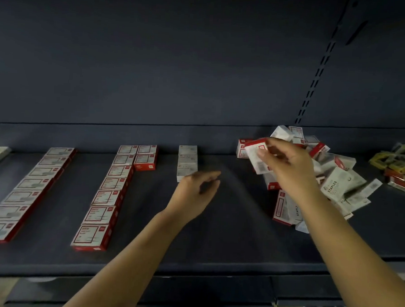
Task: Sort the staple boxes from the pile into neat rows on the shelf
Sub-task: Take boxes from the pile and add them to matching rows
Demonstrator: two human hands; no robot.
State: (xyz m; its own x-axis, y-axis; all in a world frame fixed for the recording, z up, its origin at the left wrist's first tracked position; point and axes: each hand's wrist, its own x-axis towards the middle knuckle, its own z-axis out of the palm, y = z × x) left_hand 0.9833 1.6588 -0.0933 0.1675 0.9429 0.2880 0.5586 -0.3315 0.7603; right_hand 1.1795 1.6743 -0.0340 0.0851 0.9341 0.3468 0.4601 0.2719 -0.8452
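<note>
Gripping a staple box [257,157] above the pile [324,178] on the shelf [227,236], the right hand [287,165] curls round it; the left hand [197,190] hovers relaxed, holding nothing, beside the short row [187,162].

"STAPLES" read clearly on the side of a grey box [335,186] in the pile [313,173], part of the same word showed on a lower box [296,211], and every other label was too blurred.
</note>
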